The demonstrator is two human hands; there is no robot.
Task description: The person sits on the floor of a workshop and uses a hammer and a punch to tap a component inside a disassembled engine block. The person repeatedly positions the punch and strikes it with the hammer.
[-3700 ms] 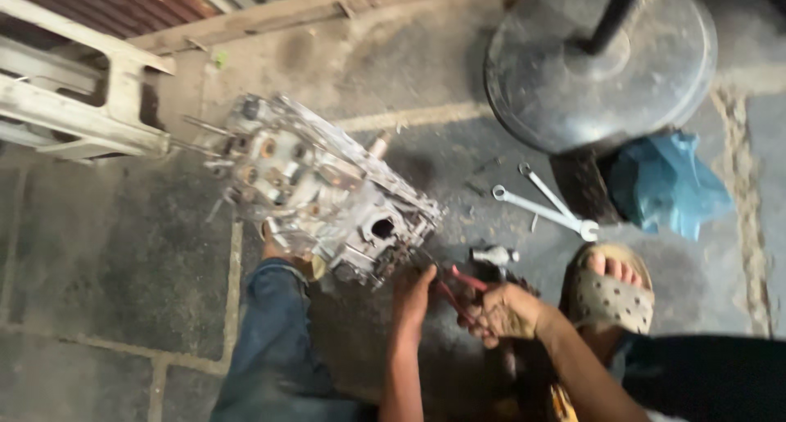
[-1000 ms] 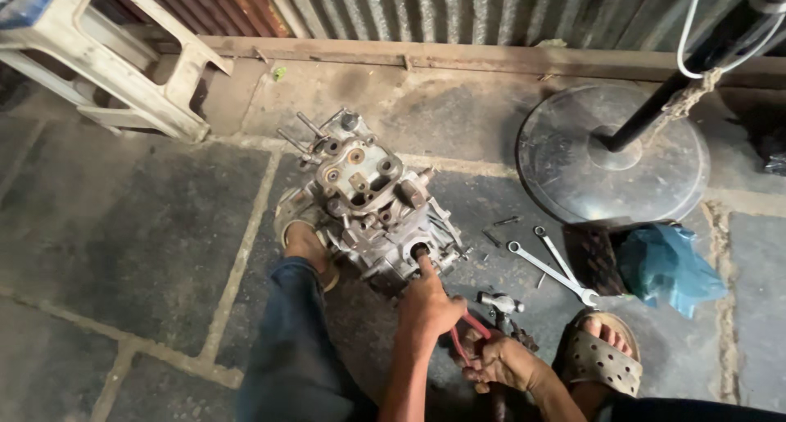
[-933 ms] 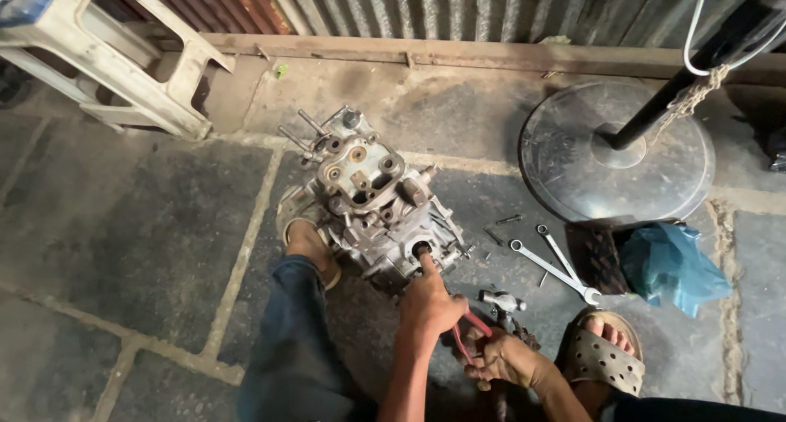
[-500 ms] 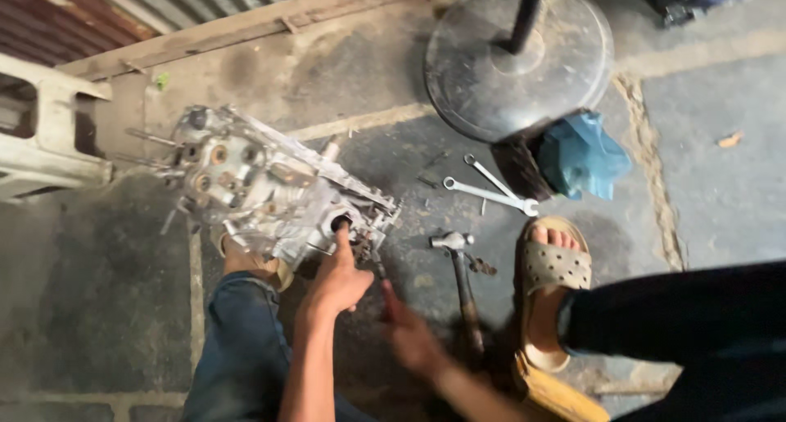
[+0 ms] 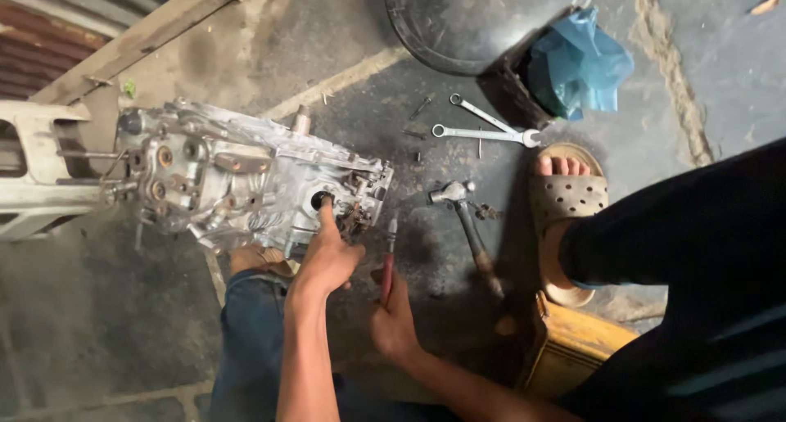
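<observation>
From my remote seat, the head camera has swung since half a second ago: the engine casing [image 5: 246, 176] now sprawls across the left centre of the frame, and the round black stand base [image 5: 483, 21] has slid to the top edge. My left hand [image 5: 327, 258] has kept its place on the casing, index finger poked into the dark round bore at its right end, the other fingers curled loosely against the metal, clamped on nothing. My right hand [image 5: 393, 315], low centre, is closed around red-handled pliers [image 5: 387, 262], their tip pointing up toward the casing's right corner and just short of it; a second ago that tool sat lower and further right, so I judge it has been brought closer to the bore the finger is probing. On the dark floor to the right lie a hammer [image 5: 467, 225], two spanners [image 5: 483, 127] crossed near the upper centre, and a crumpled blue bag [image 5: 577, 62] beside the stand. A sandalled foot [image 5: 565, 201] rests at right centre, a second foot [image 5: 262, 258] tucked under the casing. A pale plastic stool [image 5: 41, 176] edges in at far left.
</observation>
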